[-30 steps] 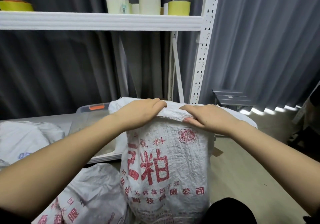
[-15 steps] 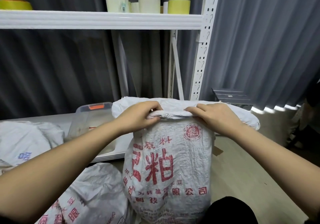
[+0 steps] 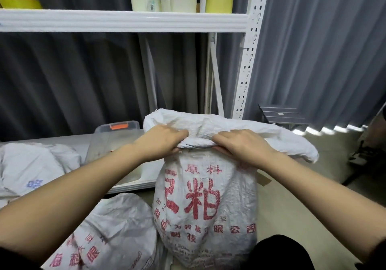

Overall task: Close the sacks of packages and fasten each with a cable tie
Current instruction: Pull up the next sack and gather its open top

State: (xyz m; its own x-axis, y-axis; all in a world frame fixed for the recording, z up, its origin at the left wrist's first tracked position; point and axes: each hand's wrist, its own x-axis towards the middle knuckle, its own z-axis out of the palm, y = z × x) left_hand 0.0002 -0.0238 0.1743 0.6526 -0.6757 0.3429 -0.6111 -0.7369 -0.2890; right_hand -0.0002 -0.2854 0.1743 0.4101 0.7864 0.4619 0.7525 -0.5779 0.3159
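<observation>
A white woven sack (image 3: 206,203) with red printed characters stands upright on the floor in front of me. Its top edge is rolled into a thick fold just below the floppy mouth. My left hand (image 3: 160,142) grips the left end of that fold, fingers curled over it. My right hand (image 3: 244,144) grips the right end the same way. The two hands sit close together, a short piece of the fold showing between them. No cable tie is visible.
Another printed sack (image 3: 108,234) lies at the lower left and a third white sack (image 3: 31,169) at the far left. A clear bin with an orange latch (image 3: 117,126) sits on a low white shelf board (image 3: 133,183). Tape rolls (image 3: 219,3) stand on the upper shelf (image 3: 125,20).
The sack's top has been rolled and gathered tighter. My hands went from lying flat on the rim to gripping the fold and have drawn closer together.
</observation>
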